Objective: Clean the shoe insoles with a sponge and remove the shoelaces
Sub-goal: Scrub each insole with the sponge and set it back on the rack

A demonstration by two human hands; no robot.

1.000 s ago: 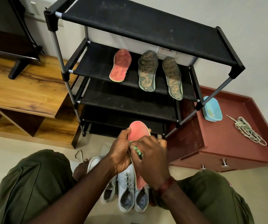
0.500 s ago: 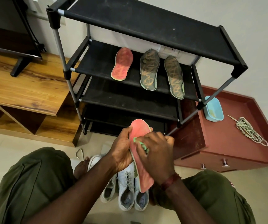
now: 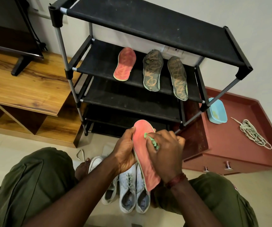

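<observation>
While L grip (image 3: 125, 151) holds insole (image 3: 146, 166) edge, sponge (image 3: 152, 139) sits under R grip (image 3: 164, 153).

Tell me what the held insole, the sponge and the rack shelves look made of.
Held insole: matte pink fabric face over a pale edge, probably foam. Sponge: green, squashed out of shape, so likely soft foam. Rack shelves: black matte cloth, dusty, stretched between grey tubes that look metal.
</observation>
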